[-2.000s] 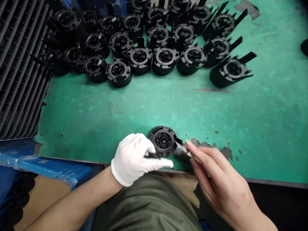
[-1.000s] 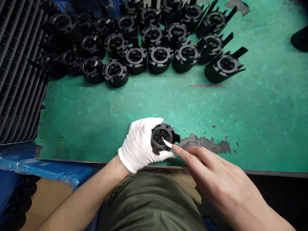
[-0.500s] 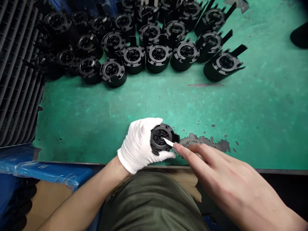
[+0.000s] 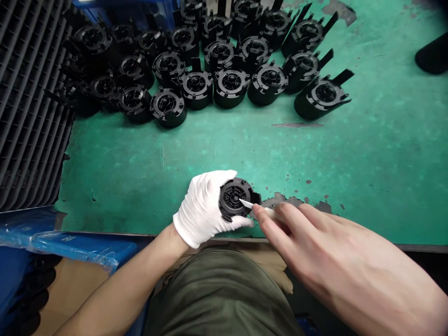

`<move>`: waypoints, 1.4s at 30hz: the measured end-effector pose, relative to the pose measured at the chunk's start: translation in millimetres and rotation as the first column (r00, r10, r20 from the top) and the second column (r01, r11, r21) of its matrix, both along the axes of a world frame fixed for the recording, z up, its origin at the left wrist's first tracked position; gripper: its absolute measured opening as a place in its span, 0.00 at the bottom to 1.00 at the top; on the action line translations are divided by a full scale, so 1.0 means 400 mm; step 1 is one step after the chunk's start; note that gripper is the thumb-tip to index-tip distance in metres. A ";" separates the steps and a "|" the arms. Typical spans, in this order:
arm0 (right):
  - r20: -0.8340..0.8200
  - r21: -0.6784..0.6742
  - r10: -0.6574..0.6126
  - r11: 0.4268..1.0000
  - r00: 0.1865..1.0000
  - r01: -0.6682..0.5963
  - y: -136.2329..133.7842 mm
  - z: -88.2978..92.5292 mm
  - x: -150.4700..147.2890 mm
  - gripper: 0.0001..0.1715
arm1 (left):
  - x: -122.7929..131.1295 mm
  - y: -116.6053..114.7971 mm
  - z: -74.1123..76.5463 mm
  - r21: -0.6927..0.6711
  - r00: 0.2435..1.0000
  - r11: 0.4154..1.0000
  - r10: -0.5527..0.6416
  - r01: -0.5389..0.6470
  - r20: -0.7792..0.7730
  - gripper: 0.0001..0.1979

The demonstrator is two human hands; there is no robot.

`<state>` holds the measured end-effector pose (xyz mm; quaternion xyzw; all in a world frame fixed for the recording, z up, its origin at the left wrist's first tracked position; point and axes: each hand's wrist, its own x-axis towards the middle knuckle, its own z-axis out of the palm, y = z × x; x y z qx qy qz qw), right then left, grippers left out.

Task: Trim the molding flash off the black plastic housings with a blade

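My left hand (image 4: 203, 205), in a white glove, is wrapped round a black round plastic housing (image 4: 234, 197) near the front edge of the table. The ribbed end face of the housing is turned up toward me, and a tab sticks out at its right side. In my bare right hand (image 4: 311, 247) is a knife (image 4: 247, 204) with a pale handle, the index finger stretched along it. The blade's tip is at the middle of the housing's end face; whether it touches I cannot tell.
Several more black housings (image 4: 231, 86) stand in rows at the back of the green table (image 4: 210, 144). A black grid rack (image 4: 31, 102) is at the left, a blue bin (image 4: 70, 245) below it. Another black part (image 4: 434, 55) lies at the far right.
The view has shifted slightly. The knife lies at a somewhat flatter angle, its tip still near the middle of the housing. My left hand keeps its hold.
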<state>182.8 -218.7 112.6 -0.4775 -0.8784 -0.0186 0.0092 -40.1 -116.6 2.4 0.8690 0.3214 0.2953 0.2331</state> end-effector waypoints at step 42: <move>-0.267 0.113 0.142 0.987 0.953 -0.115 0.146 -0.156 0.135 0.10 | -0.031 0.083 0.038 -0.294 0.965 0.919 -0.254 0.263 0.067 0.44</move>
